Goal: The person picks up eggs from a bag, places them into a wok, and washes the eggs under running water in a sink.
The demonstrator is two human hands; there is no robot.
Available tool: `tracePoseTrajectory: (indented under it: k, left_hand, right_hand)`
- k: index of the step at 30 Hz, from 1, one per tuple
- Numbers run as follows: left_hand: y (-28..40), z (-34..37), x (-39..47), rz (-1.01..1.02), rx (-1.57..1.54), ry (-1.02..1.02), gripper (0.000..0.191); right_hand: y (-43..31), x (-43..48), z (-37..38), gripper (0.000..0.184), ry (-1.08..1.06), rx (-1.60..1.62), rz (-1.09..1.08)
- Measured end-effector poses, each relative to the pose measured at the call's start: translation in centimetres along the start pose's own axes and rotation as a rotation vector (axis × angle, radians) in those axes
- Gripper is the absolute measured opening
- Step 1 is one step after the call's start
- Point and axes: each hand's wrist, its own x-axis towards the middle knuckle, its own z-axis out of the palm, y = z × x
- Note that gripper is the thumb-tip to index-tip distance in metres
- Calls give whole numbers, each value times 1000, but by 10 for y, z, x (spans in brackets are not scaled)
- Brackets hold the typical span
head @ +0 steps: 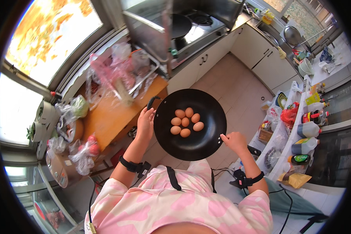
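Observation:
A large black wok (190,149) is held out in front of me over the tiled floor. Several brown eggs (185,133) lie together on its bottom, left of and above its middle. On the left, my left hand (146,121) holds the wok by its rim, just below the small curved side handle (152,102). My right hand (236,142) is closed around the long handle (254,150) at the lower right, whose dark end sticks out past the fist.
A wooden table (109,121) with plastic bags (117,73) stands at the left. Beyond is a gas stove (197,32) bearing a dark pan (180,25). Bottles (308,129) line the shelves at the right. A sink (266,30) is at the upper right.

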Motion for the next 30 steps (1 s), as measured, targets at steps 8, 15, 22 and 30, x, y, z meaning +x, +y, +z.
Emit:
tracePoseTrajectory:
  k: [8, 15, 22, 30]
  left_hand:
    - [-98, 192, 83, -70, 16, -52, 7]
    - [-166, 356, 188, -119, 70, -113, 8]
    - [-228, 516, 312, -109, 86, -98, 7]
    - [-276, 678, 480, -127, -17, -120, 17]
  right_hand:
    - [155, 72, -100, 54, 114, -49, 7]
    - [284, 183, -183, 52, 82, 26, 130]
    - [385, 314, -271, 52, 163, -32, 189]
    - [494, 489, -380, 51, 163, -1, 169]
